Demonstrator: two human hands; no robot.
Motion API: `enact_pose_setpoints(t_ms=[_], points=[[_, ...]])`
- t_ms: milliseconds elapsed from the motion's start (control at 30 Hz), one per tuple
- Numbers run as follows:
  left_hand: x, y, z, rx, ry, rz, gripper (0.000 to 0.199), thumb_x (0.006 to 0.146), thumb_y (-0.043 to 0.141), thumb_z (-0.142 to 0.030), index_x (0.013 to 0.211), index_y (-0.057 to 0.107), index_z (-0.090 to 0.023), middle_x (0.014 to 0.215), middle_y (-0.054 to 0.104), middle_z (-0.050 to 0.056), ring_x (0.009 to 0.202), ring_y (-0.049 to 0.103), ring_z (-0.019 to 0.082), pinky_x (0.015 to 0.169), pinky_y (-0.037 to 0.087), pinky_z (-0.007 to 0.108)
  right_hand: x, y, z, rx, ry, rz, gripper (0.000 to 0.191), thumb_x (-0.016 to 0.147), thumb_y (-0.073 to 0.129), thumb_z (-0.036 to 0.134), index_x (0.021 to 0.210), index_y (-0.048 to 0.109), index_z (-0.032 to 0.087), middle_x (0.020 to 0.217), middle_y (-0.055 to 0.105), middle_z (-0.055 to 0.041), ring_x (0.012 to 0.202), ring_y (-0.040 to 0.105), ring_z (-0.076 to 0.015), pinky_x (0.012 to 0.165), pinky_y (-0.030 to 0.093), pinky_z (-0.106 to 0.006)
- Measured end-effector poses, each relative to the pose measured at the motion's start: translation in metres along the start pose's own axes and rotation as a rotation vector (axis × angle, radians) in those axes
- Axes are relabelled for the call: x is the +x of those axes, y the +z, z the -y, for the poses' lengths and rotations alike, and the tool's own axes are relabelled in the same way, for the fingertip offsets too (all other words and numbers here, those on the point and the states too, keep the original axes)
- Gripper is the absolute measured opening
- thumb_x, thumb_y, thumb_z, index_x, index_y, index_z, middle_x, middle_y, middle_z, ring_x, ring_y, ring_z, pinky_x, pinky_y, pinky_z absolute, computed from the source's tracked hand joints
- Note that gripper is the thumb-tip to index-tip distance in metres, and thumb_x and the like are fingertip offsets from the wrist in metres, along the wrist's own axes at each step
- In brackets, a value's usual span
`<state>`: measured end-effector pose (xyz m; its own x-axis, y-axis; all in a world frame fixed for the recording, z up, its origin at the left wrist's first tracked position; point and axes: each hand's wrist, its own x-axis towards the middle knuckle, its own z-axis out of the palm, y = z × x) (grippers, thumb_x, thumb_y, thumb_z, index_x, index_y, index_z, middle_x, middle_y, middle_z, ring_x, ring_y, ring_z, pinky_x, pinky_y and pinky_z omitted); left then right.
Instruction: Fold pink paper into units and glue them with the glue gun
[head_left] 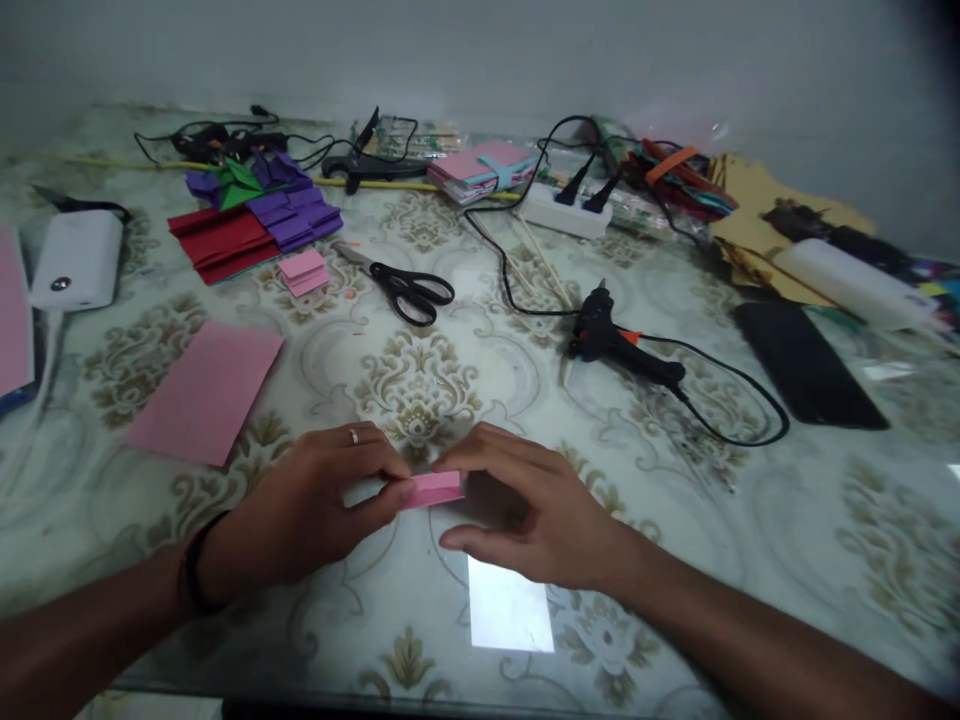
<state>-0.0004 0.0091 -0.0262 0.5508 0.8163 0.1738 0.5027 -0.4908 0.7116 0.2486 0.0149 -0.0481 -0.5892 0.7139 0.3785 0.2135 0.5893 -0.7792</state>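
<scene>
A small folded strip of pink paper [439, 488] is pinched at its left end between the thumb and fingers of my left hand [315, 500], which wears a ring and a dark wristband. Around its right end curves my right hand [540, 500], thumb apart from the fingers; the fingertips are at the strip's upper right edge. To the left lies a flat pink sheet [206, 392]. Beyond the hands are a small pleated pink piece [304, 272] and black-handled scissors [409, 288].
At the right lie a black glue gun [626, 345] with its looping cord and a dark phone [810, 365]. Pleated red paper [223, 242] and purple paper [296, 215] sit at back left. A white power strip [566, 210] and a white power bank [77, 258] also stand on the patterned table.
</scene>
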Motion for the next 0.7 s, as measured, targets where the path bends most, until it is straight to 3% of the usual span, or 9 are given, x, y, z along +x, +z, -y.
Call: enact_pose_setpoints(t_ms=[100,200,333,433,567,700], points=[[0.003,-0.003,-0.006,-0.13,-0.141,0.091,0.017,0.1,0.065,-0.022,0.088,0.076,-0.019,0.077,0.073,-0.003,0.067,0.065,0.011,0.065,0.047,0.022,-0.003,0.003,0.003,0.038,0.133,-0.019,0.009,0.099,0.074,0.027,0.095,0.072,0.019,0.08,0.068,-0.0006,0.072,0.063,-0.0136,0.065,0.049,-0.025],[0.004,-0.004,-0.009,-0.225,-0.209,0.155,0.023,0.101,0.064,-0.032,0.088,0.079,-0.02,0.078,0.076,-0.002,0.069,0.067,0.012,0.066,0.049,0.022,-0.005,0.006,0.006,0.104,0.273,-0.029,0.012,0.097,0.073,0.024,0.087,0.073,0.019,0.072,0.066,0.0024,0.062,0.058,-0.0108,0.058,0.045,-0.022],[0.002,0.0,-0.007,-0.211,-0.242,0.14,0.011,0.093,0.074,-0.03,0.089,0.08,-0.021,0.077,0.078,-0.004,0.068,0.067,0.011,0.065,0.049,0.021,-0.005,0.008,0.008,0.151,0.325,-0.032,0.01,0.096,0.074,0.026,0.088,0.074,0.02,0.073,0.068,0.0022,0.064,0.06,-0.0115,0.06,0.046,-0.023],[0.001,0.002,-0.005,-0.187,-0.274,0.128,0.016,0.097,0.068,-0.028,0.09,0.08,-0.021,0.077,0.078,-0.004,0.068,0.067,0.011,0.066,0.048,0.02,-0.001,0.01,0.008,0.168,0.359,-0.03,0.016,0.098,0.07,0.03,0.085,0.071,0.019,0.072,0.065,0.0023,0.063,0.057,-0.0116,0.059,0.044,-0.023],[0.007,0.002,0.0,-0.229,-0.336,0.089,0.025,0.097,0.067,-0.037,0.086,0.081,-0.02,0.076,0.078,-0.002,0.069,0.068,0.014,0.063,0.047,0.022,0.005,0.012,0.005,0.125,0.407,-0.026,0.032,0.1,0.064,0.034,0.071,0.06,0.019,0.062,0.051,0.005,0.057,0.043,-0.0104,0.054,0.034,-0.024],[0.017,0.003,0.004,-0.256,-0.346,0.081,0.031,0.098,0.063,-0.038,0.078,0.075,-0.017,0.066,0.07,-0.001,0.057,0.059,0.012,0.055,0.041,0.022,0.011,0.015,0.0,0.154,0.457,-0.069,0.037,0.1,0.061,0.04,0.069,0.054,0.02,0.062,0.047,0.0051,0.059,0.04,-0.0115,0.055,0.033,-0.025]])
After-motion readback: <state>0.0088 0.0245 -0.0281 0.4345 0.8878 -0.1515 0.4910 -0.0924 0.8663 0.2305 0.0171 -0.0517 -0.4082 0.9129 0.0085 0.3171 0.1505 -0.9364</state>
